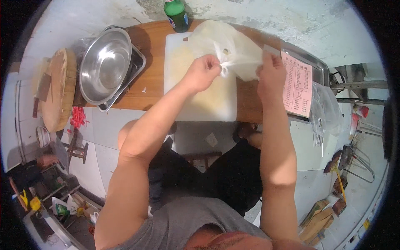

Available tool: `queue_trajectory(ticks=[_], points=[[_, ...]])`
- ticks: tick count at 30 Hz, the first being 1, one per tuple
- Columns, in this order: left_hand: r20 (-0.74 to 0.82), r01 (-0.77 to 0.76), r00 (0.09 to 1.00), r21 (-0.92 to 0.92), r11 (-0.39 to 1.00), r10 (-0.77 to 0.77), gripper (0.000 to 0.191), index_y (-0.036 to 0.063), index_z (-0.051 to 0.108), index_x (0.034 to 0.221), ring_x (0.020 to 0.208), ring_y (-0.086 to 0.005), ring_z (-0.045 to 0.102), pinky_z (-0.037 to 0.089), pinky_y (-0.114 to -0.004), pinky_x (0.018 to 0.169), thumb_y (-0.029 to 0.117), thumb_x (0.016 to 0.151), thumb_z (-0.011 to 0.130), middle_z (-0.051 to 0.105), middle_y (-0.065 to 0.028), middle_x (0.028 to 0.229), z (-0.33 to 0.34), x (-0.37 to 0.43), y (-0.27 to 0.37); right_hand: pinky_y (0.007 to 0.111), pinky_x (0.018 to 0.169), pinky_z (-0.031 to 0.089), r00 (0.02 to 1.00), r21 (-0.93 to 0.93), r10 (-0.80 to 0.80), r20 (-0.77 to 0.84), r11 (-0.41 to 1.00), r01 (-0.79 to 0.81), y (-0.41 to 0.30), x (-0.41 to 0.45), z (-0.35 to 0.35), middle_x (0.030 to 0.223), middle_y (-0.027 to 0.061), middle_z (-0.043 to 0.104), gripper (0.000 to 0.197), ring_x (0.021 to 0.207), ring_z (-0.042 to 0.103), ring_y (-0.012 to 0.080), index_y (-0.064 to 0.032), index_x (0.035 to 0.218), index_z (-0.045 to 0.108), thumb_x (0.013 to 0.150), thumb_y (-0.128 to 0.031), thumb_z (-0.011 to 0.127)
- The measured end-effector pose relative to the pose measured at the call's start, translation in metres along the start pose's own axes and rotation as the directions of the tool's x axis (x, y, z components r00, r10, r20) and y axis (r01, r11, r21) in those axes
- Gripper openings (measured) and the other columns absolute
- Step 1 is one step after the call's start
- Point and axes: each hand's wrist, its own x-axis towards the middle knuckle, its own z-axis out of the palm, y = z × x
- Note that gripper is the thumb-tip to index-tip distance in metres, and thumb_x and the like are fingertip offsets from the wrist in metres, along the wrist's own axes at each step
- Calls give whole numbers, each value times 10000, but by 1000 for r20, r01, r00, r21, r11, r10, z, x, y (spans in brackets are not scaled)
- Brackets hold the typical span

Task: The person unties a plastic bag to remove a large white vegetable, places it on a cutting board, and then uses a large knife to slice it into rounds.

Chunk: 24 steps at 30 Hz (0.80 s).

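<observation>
A translucent white plastic bag with a knotted part lies over the upper part of a white cutting board on the wooden table. My left hand pinches the bag beside its knot. At the bag's right side, my right hand grips a stretched piece of the plastic, close to a printed pink sheet. Between the hands the plastic is pulled taut. What the bag holds cannot be made out.
Left on the wooden table, a steel bowl rests on a metal tray. A green glass bottle stands by the wall. Further left are a round wooden chopping block and a cleaver. Clear plastic bags hang at right.
</observation>
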Motion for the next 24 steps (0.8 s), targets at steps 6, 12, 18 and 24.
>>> queue_trajectory(ticks=[6, 12, 18, 24], points=[[-41, -59, 997, 97, 994, 63, 129, 12, 616, 910, 727, -97, 531, 458, -263, 679, 134, 867, 614, 614, -20, 800, 6, -3, 2, 339, 711, 497, 960, -603, -249, 127, 749, 274, 2, 8, -12, 926, 115, 667, 270, 800, 629, 215, 5, 1066, 620, 946, -237, 615], [-25, -89, 996, 65, 994, 90, 160, 9, 617, 929, 739, -97, 534, 461, -260, 691, 158, 876, 643, 613, -13, 803, 7, -3, 0, 427, 807, 515, 729, -639, -570, 378, 409, 651, 4, -20, 5, 1068, 147, 671, 235, 939, 650, 346, -58, 1124, 634, 946, -205, 589], [6, -69, 998, -62, 996, 70, 130, 0, 616, 929, 744, -105, 570, 472, -256, 703, 119, 877, 613, 638, -31, 807, 9, -1, -2, 438, 742, 520, 705, -592, -377, 601, 383, 709, 3, -36, 6, 979, 121, 687, 197, 843, 659, 340, -89, 1070, 663, 922, -210, 614], [95, 130, 991, -431, 893, -98, 128, 21, 604, 942, 730, -125, 582, 475, -251, 692, 142, 946, 559, 647, -52, 860, 14, -1, 6, 463, 749, 502, 790, -656, -201, 579, 461, 598, 9, -23, -2, 895, 185, 679, 203, 842, 650, 384, -46, 998, 673, 933, -219, 589]])
